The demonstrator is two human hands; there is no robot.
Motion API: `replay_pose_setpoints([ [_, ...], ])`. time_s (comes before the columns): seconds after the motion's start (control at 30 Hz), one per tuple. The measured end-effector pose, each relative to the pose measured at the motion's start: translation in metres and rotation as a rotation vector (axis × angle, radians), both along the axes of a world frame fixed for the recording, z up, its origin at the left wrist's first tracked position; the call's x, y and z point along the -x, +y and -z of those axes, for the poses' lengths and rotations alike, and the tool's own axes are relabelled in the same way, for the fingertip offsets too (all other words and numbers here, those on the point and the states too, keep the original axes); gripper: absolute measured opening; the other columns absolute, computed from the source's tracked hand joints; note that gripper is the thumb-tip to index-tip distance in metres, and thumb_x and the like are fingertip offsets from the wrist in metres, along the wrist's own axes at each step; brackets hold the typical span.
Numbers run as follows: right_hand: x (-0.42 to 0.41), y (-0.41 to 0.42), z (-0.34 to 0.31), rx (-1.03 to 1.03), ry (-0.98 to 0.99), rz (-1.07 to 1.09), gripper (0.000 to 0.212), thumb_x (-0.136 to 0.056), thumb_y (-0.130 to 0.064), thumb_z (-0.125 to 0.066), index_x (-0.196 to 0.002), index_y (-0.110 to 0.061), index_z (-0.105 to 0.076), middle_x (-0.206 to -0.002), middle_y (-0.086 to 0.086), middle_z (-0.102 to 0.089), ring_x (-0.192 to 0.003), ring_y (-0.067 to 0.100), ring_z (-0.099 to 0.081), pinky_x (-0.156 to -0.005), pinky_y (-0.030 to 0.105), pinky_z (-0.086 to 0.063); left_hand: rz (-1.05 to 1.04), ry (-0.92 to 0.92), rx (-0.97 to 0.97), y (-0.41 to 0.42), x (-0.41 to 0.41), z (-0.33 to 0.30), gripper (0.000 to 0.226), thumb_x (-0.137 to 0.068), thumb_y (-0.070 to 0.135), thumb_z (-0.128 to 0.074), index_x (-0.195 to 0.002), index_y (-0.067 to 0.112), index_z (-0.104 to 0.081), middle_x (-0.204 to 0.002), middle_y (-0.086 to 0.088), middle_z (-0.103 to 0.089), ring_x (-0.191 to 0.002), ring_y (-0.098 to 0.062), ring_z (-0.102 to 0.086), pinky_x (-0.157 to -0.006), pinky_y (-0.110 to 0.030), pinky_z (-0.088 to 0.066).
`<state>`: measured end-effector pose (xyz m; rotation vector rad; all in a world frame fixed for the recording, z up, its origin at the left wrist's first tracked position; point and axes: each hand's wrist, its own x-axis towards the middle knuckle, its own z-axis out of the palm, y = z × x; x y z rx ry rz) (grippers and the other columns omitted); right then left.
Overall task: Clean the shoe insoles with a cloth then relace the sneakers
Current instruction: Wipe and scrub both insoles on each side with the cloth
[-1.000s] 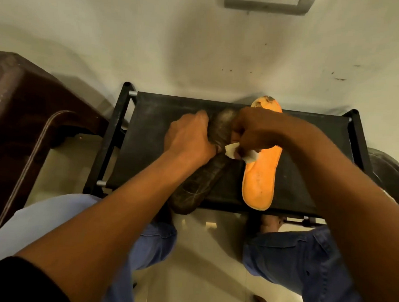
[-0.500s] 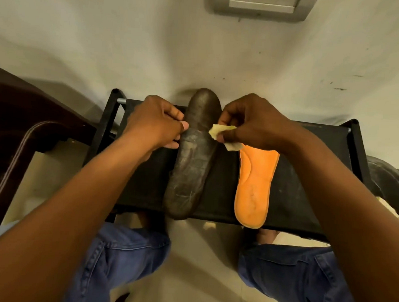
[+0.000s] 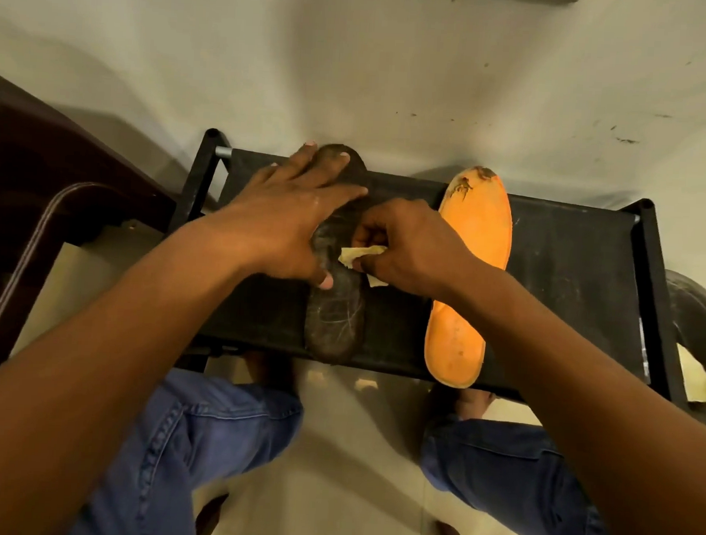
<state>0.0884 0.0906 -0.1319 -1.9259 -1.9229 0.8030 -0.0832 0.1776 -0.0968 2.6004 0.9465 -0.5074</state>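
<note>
Left hand (image 3: 280,218) now flattening dark insole (image 3: 334,327), toe away

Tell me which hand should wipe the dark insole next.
Right. The right hand already pinches the cloth beside the dark insole, while the left hand lies flat on the insole, pinning it to the black rack.

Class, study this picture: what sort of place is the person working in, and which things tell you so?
Probably a room at home, perhaps an entryway. A low black rack stands against a scuffed pale wall on a tiled floor, with dark furniture beside it.
</note>
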Motion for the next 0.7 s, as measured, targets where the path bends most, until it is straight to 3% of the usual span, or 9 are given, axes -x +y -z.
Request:
replay_pose_setpoints([
  [0.1, 0.001, -0.005, -0.002, 0.017, -0.023, -0.026, 0.015, -0.078, -0.029, -0.082, -0.089, -0.022, -0.075, -0.094, -0.006, -0.068, -0.083, 0.013, -0.064, -0.071, 0.042, -0.057, 0.059, 0.111, 0.078, 0.005, 0.009, 0.012, 0.125, -0.072, 0.056, -0.082, -0.158, 0.047, 0.008, -0.164, 0.012, 0.029, -0.15, -0.023, 0.031, -0.123, -0.056, 0.007],
  [0.33, 0.024, -0.027, -0.009, 0.135, -0.013, -0.162, 0.017, -0.08, -0.04, -0.078, -0.087, -0.025, -0.078, -0.08, -0.009, -0.072, -0.072, 0.012, -0.066, -0.062, 0.04, -0.058, 0.074, 0.111, 0.091, 0.007, 0.01, 0.025, 0.129, -0.07, 0.063, -0.08, -0.156, 0.048, 0.014, -0.161, 0.013, 0.035, -0.148, -0.024, 0.033, -0.122, -0.058, 0.011],
  [0.5, 0.018, -0.023, -0.004, 0.012, -0.291, -0.022, 0.024, -0.076, -0.045, -0.076, -0.092, -0.027, -0.074, -0.088, -0.003, -0.069, -0.078, 0.021, -0.066, -0.06, 0.039, -0.058, 0.074, 0.132, 0.102, 0.006, 0.011, 0.024, 0.131, -0.07, 0.062, -0.081, -0.155, 0.047, 0.018, -0.159, 0.013, 0.039, -0.148, -0.025, 0.033, -0.121, -0.06, 0.012],
  [0.57, 0.012, -0.019, -0.005, 0.045, -0.218, 0.008, 0.021, -0.078, -0.042, -0.077, -0.091, -0.025, -0.077, -0.088, -0.004, -0.07, -0.077, 0.018, -0.066, -0.062, 0.042, -0.059, 0.068, 0.132, 0.105, 0.006, 0.011, 0.022, 0.131, -0.071, 0.061, -0.081, -0.155, 0.047, 0.018, -0.159, 0.012, 0.039, -0.148, -0.025, 0.034, -0.121, -0.06, 0.012],
  [0.7, 0.021, -0.024, -0.014, 0.289, 0.077, -0.136, 0.015, -0.079, -0.041, -0.078, -0.085, -0.027, -0.081, -0.078, -0.01, -0.074, -0.073, 0.009, -0.068, -0.068, 0.04, -0.059, 0.058, 0.129, 0.093, 0.005, 0.009, 0.025, 0.132, -0.068, 0.062, -0.082, -0.155, 0.048, 0.016, -0.16, 0.012, 0.037, -0.147, -0.026, 0.036, -0.121, -0.06, 0.012],
])
